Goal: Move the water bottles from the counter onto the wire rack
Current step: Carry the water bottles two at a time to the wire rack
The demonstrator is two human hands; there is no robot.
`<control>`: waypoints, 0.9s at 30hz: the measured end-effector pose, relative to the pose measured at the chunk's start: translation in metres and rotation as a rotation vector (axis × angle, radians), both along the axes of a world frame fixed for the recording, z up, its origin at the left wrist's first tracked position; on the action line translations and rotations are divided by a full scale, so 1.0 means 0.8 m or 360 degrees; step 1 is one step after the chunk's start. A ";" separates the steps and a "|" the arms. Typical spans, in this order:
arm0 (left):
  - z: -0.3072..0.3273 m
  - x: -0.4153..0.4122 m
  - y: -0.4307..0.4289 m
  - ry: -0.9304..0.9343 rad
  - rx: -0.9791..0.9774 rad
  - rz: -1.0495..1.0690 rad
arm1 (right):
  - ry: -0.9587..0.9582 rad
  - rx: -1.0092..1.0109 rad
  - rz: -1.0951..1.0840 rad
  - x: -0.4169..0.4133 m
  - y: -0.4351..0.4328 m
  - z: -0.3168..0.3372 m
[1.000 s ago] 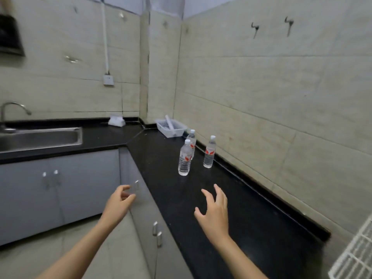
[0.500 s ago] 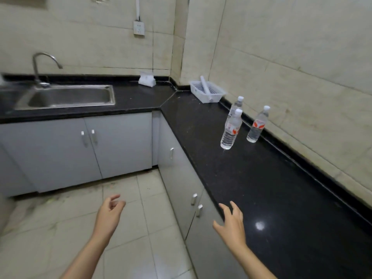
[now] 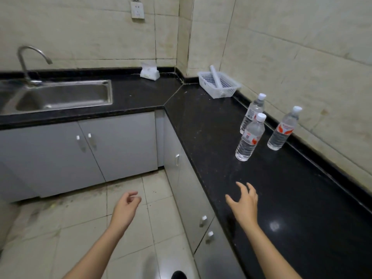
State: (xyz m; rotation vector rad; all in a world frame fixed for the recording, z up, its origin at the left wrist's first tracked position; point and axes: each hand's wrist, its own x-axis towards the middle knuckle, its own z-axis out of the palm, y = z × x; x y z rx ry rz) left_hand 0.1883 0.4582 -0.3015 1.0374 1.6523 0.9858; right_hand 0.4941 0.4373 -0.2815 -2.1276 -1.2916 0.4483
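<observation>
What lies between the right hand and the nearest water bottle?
In the head view, only bare black counter lies between the right hand and the nearest water bottle.

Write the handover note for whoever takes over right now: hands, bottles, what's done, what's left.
Left hand: empty, fingers loosely curled, over the floor.
Right hand: empty, fingers spread, above the counter, short of the bottles.
Front bottle, rear bottle and wall-side bottle stand upright on the counter.
Done: nothing. Left: all three onto the wire rack, out of view.
</observation>
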 end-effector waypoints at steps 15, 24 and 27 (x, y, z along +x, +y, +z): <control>-0.024 0.036 0.222 -0.0082 -0.0081 -0.0035 | 0.0139 0.0084 -0.0131 -0.002 0.206 -0.023; -0.004 0.078 0.434 0.0021 0.0002 -0.0647 | 0.0168 0.0059 -0.0860 0.001 0.264 -0.023; 0.006 0.098 0.489 0.0030 0.0035 -0.0876 | 0.0234 0.0100 -0.1120 -0.011 0.267 -0.017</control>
